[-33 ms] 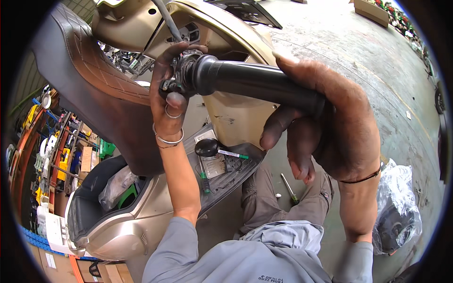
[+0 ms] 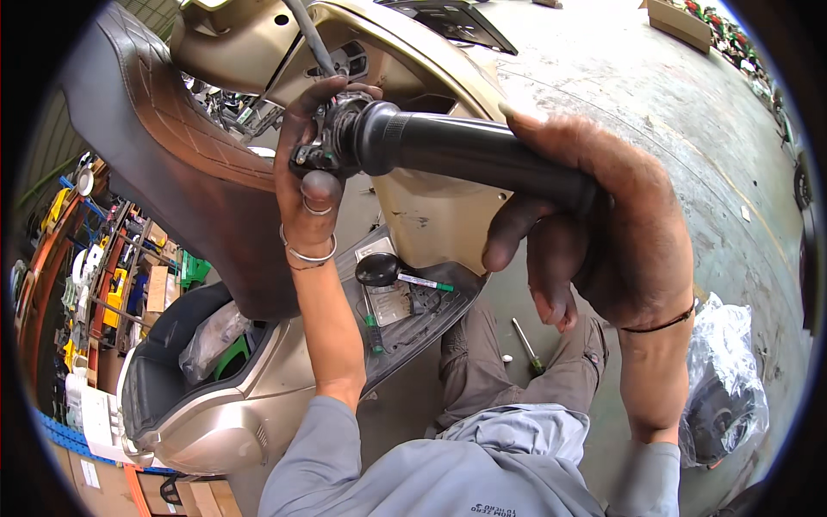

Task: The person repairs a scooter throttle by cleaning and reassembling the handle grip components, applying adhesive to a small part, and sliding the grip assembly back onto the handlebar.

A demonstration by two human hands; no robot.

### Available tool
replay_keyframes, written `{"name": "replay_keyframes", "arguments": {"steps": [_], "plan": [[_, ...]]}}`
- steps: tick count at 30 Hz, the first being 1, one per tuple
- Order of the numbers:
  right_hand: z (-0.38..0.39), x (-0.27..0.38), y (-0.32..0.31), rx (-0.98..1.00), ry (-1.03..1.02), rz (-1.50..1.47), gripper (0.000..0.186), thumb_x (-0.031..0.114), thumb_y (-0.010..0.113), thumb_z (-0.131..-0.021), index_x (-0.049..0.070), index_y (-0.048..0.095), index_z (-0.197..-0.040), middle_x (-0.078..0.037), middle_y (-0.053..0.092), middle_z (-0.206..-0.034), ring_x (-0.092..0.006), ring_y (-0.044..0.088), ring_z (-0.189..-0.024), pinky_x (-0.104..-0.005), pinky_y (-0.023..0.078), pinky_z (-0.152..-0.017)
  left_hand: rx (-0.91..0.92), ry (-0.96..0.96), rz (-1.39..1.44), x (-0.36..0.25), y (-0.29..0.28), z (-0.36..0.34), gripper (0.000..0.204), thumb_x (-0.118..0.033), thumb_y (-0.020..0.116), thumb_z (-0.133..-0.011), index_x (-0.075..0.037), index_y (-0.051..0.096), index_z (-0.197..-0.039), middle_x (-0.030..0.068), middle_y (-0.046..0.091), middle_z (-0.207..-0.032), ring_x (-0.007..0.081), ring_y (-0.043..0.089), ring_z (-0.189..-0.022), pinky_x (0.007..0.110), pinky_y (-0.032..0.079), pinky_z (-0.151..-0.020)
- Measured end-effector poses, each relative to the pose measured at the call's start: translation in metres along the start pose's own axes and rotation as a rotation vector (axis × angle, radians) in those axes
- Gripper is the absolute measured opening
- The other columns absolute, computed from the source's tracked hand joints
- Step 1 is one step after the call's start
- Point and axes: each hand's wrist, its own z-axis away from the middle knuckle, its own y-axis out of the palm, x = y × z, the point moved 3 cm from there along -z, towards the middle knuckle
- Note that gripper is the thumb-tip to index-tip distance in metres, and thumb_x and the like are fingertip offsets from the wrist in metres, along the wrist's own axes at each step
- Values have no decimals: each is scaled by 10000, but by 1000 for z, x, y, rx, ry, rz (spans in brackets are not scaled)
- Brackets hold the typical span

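Both hands are working on the black handlebar grip point(image 2: 469, 155) of a gold scooter point(image 2: 431, 215). My right hand point(image 2: 620, 233) is wrapping around the outer end of the grip, thumb lying along the top and fingers curling loosely underneath, not squeezed tight. My left hand point(image 2: 312, 181) is closing around the switch housing point(image 2: 332, 129) at the inner end of the grip, thumb pressing on its underside and fingers hooking over the top, with a ring and a silver bangle point(image 2: 308, 252) showing at the wrist. So the grip is sitting between the two hands, held up in front of the scooter's front panel.

Down below, the grey footboard point(image 2: 431, 306) is carrying a round black mirror point(image 2: 376, 269) near its middle, a green-tipped screwdriver point(image 2: 425, 282) touching the mirror, and another screwdriver point(image 2: 371, 323) lying toward its near edge. One more screwdriver point(image 2: 524, 343) is lying on the concrete floor point(image 2: 620, 77) between my knees. The brown quilted seat point(image 2: 164, 164) is standing flipped up on the left, and a clear plastic bag point(image 2: 724, 388) is sitting on the floor at the right.
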Motion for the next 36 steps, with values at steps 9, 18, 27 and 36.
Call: {"name": "replay_keyframes", "arguments": {"steps": [9, 18, 27, 36], "plan": [[-6, 2, 2, -58, 66, -44, 417, 336, 471, -990, 34, 631, -1229, -241, 628, -644, -221, 510, -296, -267, 409, -276, -69, -13, 15, 2, -5, 3, 1127, -793, 735, -577, 40, 481, -1292, 157, 629, -1188, 182, 651, -1033, 225, 577, -711], [-9, 22, 20, -66, -73, 266, 475, 460, 513, -971, 36, 678, -1105, -130, 602, -611, -153, 520, -330, -238, 385, -308, -202, -122, 188, 17, -4, 7, 1084, -866, 512, -673, 8, 456, -1312, 178, 646, -1117, 207, 659, -886, 270, 543, -582], [1, 40, 27, -219, -314, 713, 337, 400, 636, -917, 71, 702, -949, -8, 540, -580, -39, 421, -378, -217, 266, -361, -216, -132, 213, 6, 6, 3, 996, -828, 513, -751, -21, 457, -1332, 121, 650, -1108, 188, 654, -920, 300, 545, -642], [-2, 35, 12, -257, -302, 690, 335, 397, 651, -898, 70, 702, -953, -6, 533, -566, -40, 401, -377, -215, 261, -371, -155, -125, 331, 4, 10, 5, 898, -726, 594, -815, -28, 430, -1356, 130, 621, -1191, 214, 645, -1009, 323, 569, -756]]}}
